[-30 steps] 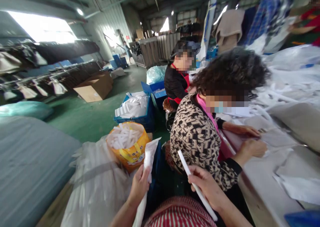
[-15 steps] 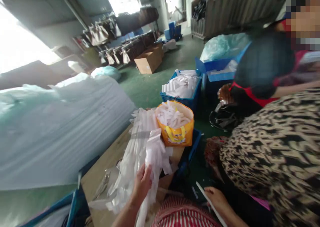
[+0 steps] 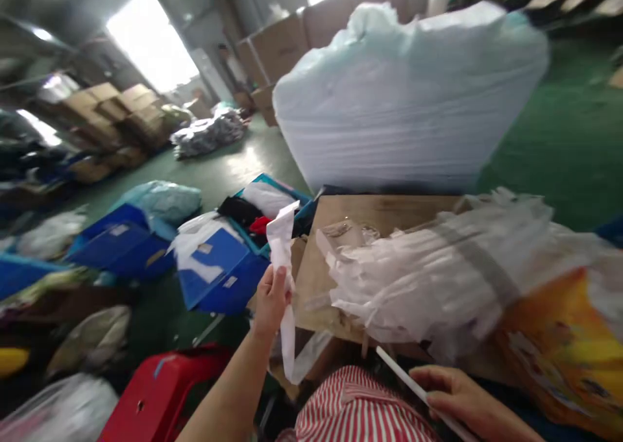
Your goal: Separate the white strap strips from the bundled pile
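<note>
My left hand (image 3: pixel 272 299) is closed around a white strip of thin material (image 3: pixel 281 241), which sticks up above the fingers and hangs down below them. In my right hand (image 3: pixel 457 393) is a thin white stick-like piece (image 3: pixel 403 374), held at a slant between thumb and fingers; its exact kind cannot be made out. Between and beyond the hands stands a wooden-topped table (image 3: pixel 389 208) bearing a heap of white strips (image 3: pixel 438 280). The yellow-orange bag (image 3: pixel 564 351) is beside that heap on the right, cut off by the frame edge.
A big white wrapped bale (image 3: pixel 399 104) stands behind the table. To the left are blue bins (image 3: pixel 214 267) with white material and a red plastic stool (image 3: pixel 156 390). Cardboard boxes (image 3: pixel 117 111) are stacked at the far left.
The view has swung left, so the bale and table shift rightward and the co-worker is out of view. My left hand has carried the white strip off the heap to the table's left.
</note>
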`<action>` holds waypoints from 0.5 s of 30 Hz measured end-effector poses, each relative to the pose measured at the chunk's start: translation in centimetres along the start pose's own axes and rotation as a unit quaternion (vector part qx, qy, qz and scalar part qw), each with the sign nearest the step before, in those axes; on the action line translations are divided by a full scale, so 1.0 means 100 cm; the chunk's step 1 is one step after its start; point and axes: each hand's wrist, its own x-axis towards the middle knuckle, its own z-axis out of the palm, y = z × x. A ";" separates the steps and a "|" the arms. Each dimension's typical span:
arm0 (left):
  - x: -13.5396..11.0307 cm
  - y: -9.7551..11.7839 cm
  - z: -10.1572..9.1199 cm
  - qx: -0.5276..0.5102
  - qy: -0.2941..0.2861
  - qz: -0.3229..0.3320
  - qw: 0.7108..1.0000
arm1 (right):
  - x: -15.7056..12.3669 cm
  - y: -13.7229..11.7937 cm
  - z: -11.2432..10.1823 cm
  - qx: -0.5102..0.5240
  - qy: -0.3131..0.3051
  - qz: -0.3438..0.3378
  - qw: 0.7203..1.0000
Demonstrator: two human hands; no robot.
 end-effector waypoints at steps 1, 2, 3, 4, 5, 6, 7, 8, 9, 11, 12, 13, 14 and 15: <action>-0.015 -0.004 -0.024 0.003 0.042 -0.002 0.999 | 0.008 -0.007 0.003 -0.021 -0.035 0.005 0.999; -0.031 -0.008 -0.047 0.008 0.081 -0.005 0.997 | 0.016 -0.011 0.007 -0.040 -0.065 0.009 0.997; -0.048 -0.012 -0.067 0.014 0.116 -0.010 0.993 | 0.022 -0.012 0.013 -0.057 -0.089 0.014 0.994; -0.065 -0.014 -0.086 0.021 0.149 -0.015 0.989 | 0.028 -0.012 0.020 -0.072 -0.109 0.019 0.991; -0.081 -0.015 -0.102 0.027 0.178 -0.019 0.983 | 0.034 -0.009 0.026 -0.087 -0.125 0.023 0.988; -0.096 -0.014 -0.116 0.032 0.204 -0.024 0.978 | 0.038 -0.006 0.033 -0.102 -0.138 0.024 0.985; -0.108 -0.013 -0.127 0.035 0.226 -0.027 0.973 | 0.043 -0.002 0.039 -0.115 -0.149 0.026 0.982; -0.119 -0.011 -0.136 0.036 0.245 -0.028 0.968 | 0.048 0.002 0.045 -0.128 -0.155 0.027 0.979; -0.128 -0.008 -0.142 0.036 0.259 -0.029 0.965 | 0.053 0.006 0.051 -0.140 -0.158 0.030 0.977; -0.143 -0.004 -0.148 0.032 0.274 -0.033 0.961 | 0.069 0.011 0.064 -0.164 -0.150 0.036 0.974; -0.149 -0.003 -0.149 0.030 0.277 -0.037 0.960 | 0.079 0.012 0.072 -0.174 -0.145 0.039 0.973; -0.154 -0.002 -0.148 0.027 0.277 -0.043 0.960 | 0.091 0.013 0.082 -0.181 -0.140 0.041 0.973; -0.158 -0.003 -0.146 0.025 0.274 -0.050 0.960 | 0.104 0.012 0.094 -0.184 -0.138 0.043 0.972; -0.162 -0.004 -0.144 0.022 0.270 -0.059 0.961 | 0.117 0.012 0.106 -0.180 -0.135 0.045 0.973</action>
